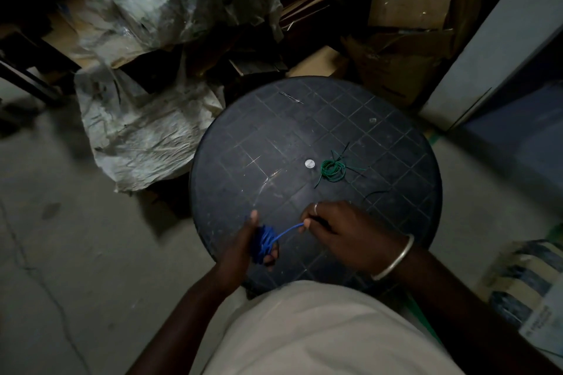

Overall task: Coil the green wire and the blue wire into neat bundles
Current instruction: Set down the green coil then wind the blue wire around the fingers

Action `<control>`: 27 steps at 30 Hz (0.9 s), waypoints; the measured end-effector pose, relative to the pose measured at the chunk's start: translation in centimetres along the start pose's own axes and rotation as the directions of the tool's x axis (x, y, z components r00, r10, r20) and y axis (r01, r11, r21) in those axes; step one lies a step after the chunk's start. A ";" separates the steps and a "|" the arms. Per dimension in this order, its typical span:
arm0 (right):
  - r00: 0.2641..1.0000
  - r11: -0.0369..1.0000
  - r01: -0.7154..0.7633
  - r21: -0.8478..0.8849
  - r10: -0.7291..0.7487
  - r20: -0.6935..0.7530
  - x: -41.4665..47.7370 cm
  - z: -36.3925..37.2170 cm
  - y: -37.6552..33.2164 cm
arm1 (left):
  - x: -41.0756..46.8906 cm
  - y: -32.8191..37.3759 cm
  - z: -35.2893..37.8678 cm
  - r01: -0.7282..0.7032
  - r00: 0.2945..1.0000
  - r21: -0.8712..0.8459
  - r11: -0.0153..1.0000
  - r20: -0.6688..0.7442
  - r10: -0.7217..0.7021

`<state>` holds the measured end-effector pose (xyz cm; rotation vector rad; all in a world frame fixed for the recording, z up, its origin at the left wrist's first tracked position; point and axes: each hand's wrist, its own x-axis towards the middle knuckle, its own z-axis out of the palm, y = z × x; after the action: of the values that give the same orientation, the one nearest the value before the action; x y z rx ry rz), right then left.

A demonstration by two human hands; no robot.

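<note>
Coils of blue wire (264,243) sit within left fingers (269,259).

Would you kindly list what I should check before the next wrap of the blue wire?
1. Left hand grips the blue wire bundle: ok.
2. Right hand pinches the free strand: ok.
3. Strand runs clear between hands: ok.
4. Green wire lies coiled on the table: ok.
5. Green wire ends tucked in: not ok.
6. Blue length left to wind: cannot tell.
</note>
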<state>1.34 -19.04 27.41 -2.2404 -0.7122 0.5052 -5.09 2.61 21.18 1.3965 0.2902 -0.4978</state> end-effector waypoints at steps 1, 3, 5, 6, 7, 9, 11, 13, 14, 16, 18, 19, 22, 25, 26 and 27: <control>1.000 1.000 -0.001 0.018 0.001 -0.019 0.2 0.0 0.3 | -0.4 0.4 0.1 0.005 0.997 -0.068 0.998 0.074 0.000; 0.999 0.998 0.032 0.059 -0.030 -0.045 0.5 0.2 0.6 | -0.8 0.5 0.4 -0.013 0.994 -0.148 0.989 0.102 0.028; 0.995 0.993 0.077 0.086 -0.071 -0.073 0.8 0.5 0.7 | -0.8 0.7 1.1 0.005 1.000 -0.200 0.980 0.000 -0.005; 0.992 0.991 0.091 0.093 -0.082 -0.094 1.0 0.7 0.9 | -0.8 0.9 1.5 0.008 0.999 -0.198 0.980 -0.047 -0.017; 0.990 0.990 0.096 0.100 -0.084 -0.117 1.1 0.8 1.0 | -0.7 1.0 1.8 0.008 0.997 -0.194 0.981 -0.073 -0.022; 0.988 0.990 0.070 0.125 -0.052 -0.144 1.5 0.9 1.5 | -0.5 1.3 2.1 0.021 0.996 -0.230 0.973 -0.075 -0.039; 0.989 0.989 0.033 0.143 -0.012 -0.148 1.7 0.9 1.9 | -0.4 1.1 2.0 0.070 0.997 -0.300 0.951 -0.008 -0.075; 0.989 0.988 0.012 0.153 0.011 -0.146 1.8 1.0 2.2 | -0.2 0.8 2.0 0.112 0.994 -0.367 0.923 0.034 -0.107; 0.989 0.987 0.011 0.162 0.013 -0.145 1.7 1.1 2.4 | -0.1 0.7 2.0 0.132 0.991 -0.397 0.908 0.036 -0.128; 0.990 0.985 0.013 0.172 0.012 -0.142 1.7 1.5 2.7 | 0.0 0.6 1.7 0.171 0.984 -0.385 0.907 0.026 -0.175; 0.990 0.987 -0.002 0.163 0.026 -0.140 1.7 2.0 3.1 | 0.1 0.5 1.5 0.194 0.978 -0.280 0.940 -0.025 -0.209; 0.989 0.987 -0.010 0.159 0.034 -0.143 1.7 2.2 3.3 | 0.1 0.5 1.6 0.192 0.974 -0.213 0.958 -0.074 -0.212; 0.986 0.984 -0.042 0.173 0.069 -0.153 1.8 2.5 3.5 | 0.3 0.3 1.7 0.151 0.966 -0.142 0.978 -0.188 -0.176; 0.985 0.978 -0.055 0.200 0.085 -0.147 1.8 2.7 3.6 | 0.5 0.7 1.6 0.117 0.988 -0.225 0.967 -0.073 -0.136; 0.985 0.977 -0.050 0.209 0.083 -0.151 1.8 2.8 3.6 | 0.5 0.9 1.5 0.123 0.990 -0.246 0.961 -0.041 -0.137; 0.984 0.975 -0.044 0.216 0.079 -0.158 1.8 2.9 3.6 | 0.4 1.0 1.4 0.144 0.987 -0.258 0.955 -0.030 -0.157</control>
<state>2.41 -18.53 22.57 -2.0798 -0.4803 0.3985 -4.39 1.25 22.11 1.1420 0.4872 -0.5313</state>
